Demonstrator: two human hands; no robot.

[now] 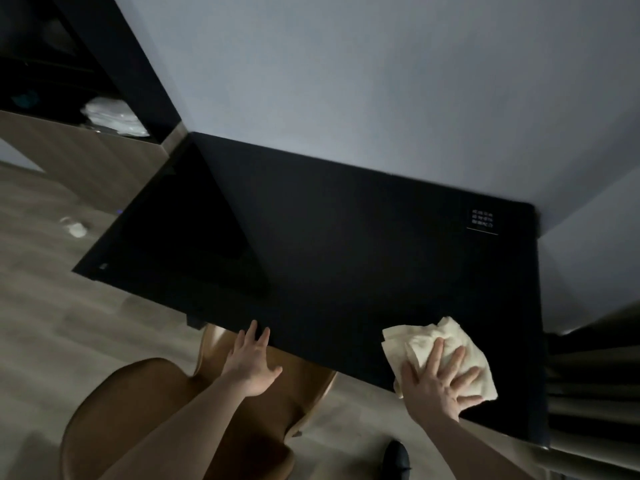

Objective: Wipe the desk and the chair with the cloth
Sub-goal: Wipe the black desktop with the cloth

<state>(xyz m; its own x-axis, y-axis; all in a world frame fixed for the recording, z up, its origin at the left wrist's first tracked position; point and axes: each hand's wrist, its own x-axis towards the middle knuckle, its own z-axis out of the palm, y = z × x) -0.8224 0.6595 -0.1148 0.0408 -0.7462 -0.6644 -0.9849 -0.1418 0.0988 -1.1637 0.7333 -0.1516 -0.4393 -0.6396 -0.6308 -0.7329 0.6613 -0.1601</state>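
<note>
Black desk fills frame centre, set against the wall. Brown chair at lower left, partly under the desk's near edge. Cream cloth on desk, lower right. Right hand presses it, fingers spread flat. Left hand released, fingertips touching desk edge.

Your left hand and right hand are bare, as are both forearms: no sleeves, rings or watch show.

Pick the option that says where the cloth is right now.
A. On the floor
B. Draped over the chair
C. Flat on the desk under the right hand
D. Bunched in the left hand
C: the right hand presses with spread fingers on the cloth, near the front edge of the desk.
</note>
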